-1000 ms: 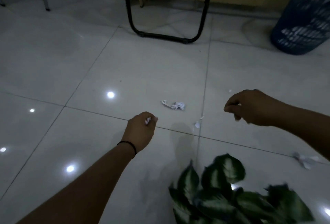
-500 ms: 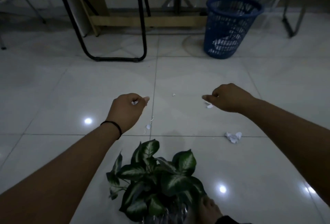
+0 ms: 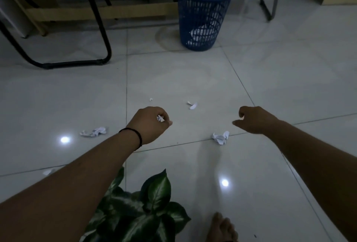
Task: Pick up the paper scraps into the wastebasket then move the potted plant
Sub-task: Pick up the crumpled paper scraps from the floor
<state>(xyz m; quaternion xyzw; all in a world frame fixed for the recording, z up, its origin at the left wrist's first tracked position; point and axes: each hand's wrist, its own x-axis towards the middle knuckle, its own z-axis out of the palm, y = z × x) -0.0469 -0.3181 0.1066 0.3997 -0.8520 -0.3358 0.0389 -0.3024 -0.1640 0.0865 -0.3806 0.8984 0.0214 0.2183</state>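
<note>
Scrap collection under way; potted plant untouched, at the bottom of view, well short of the wastebasket.

Left hand curled closed, pinching a small white scrap between thumb and forefinger. Right hand loosely curled, fingers bent in; nothing visible in it, though I cannot tell whether a bit is hidden inside.

On the floor between hands and wastebasket: a torn piece and a tiny fleck. Nearer the plant: a crumpled ball just below the right hand, a flattened wad left of the left wrist.

Next, judged: right hand drops to the crumpled ball, then both carry forward to the wastebasket, which already holds paper.

Against half a second ago: the view has swung, and the wastebasket sits larger and more central; the left pinch is unchanged, the white bit at the right fingertips gone.
</note>
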